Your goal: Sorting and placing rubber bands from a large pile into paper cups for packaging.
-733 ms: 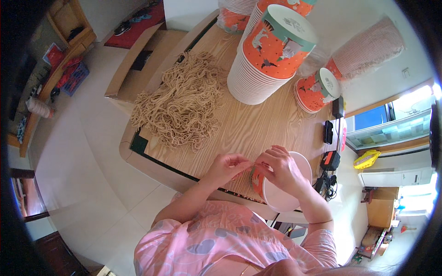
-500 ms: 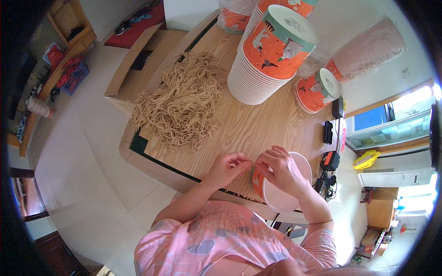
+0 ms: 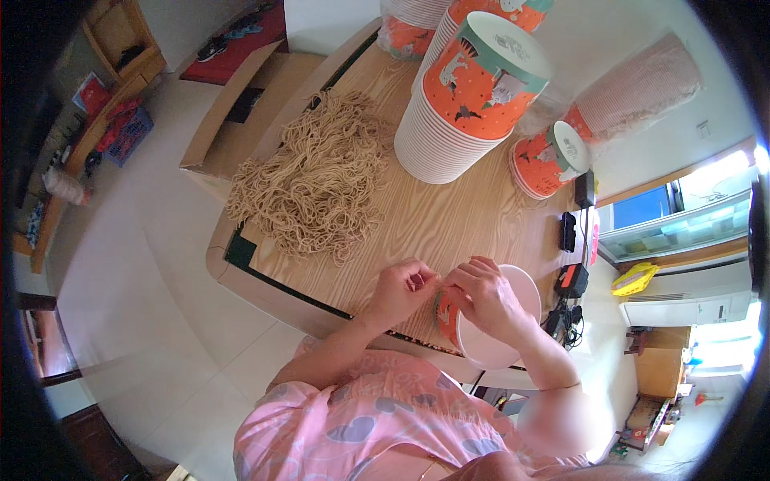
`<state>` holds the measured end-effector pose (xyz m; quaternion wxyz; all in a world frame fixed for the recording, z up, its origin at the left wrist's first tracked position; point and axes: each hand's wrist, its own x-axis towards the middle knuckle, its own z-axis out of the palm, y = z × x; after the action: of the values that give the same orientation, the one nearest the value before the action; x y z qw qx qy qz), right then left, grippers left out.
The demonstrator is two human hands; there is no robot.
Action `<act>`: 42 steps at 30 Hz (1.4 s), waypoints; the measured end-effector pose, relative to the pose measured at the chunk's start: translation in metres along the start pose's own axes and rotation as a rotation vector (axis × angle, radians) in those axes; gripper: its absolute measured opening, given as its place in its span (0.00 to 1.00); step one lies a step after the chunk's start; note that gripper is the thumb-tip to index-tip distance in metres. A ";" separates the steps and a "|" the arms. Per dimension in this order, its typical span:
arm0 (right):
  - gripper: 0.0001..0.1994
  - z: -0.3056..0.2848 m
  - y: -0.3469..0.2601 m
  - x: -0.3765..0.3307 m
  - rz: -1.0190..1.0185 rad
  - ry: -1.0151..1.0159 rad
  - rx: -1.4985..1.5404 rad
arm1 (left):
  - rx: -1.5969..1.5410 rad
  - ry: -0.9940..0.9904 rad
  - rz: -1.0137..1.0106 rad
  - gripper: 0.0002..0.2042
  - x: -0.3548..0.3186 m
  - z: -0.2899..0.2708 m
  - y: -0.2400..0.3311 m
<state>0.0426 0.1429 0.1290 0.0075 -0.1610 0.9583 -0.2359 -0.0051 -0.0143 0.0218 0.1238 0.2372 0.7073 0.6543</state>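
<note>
My right hand (image 3: 485, 298) grips the rim of an orange and white paper bowl (image 3: 505, 341) that lies tilted at the near edge of the wooden table (image 3: 449, 224). My left hand (image 3: 403, 290) is just left of the bowl, fingers curled and pinched together close to the right hand's fingertips; what it holds, if anything, is too small to tell. A big loose heap of pale brown dry noodles (image 3: 317, 180) lies on the table's left half, well apart from both hands.
A tall stack of orange paper bowls (image 3: 473, 96) stands at the table's middle back, a shorter stack (image 3: 549, 160) to its right, and bagged lids (image 3: 642, 88) beyond. Small black devices (image 3: 571, 240) line the right edge. An open cardboard box (image 3: 241, 112) sits left of the table.
My left hand has moved right, closer to the right hand at the bowl's rim. The bowl and noodles stay where they were.
</note>
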 end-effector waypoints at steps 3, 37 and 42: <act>0.05 -0.008 0.001 -0.001 0.103 -0.049 0.050 | -0.110 -0.016 -0.073 0.04 0.002 -0.003 -0.010; 0.08 -0.012 0.004 0.031 0.270 -0.202 0.181 | -0.147 -0.012 -0.014 0.04 0.002 -0.013 0.007; 0.08 -0.011 0.007 0.030 0.210 -0.197 0.175 | -0.070 0.028 0.020 0.04 0.002 -0.014 0.009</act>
<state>0.0106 0.1445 0.1373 0.1398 -0.0809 0.9403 -0.2997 -0.0118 -0.0248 0.0326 0.1153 0.2306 0.6833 0.6831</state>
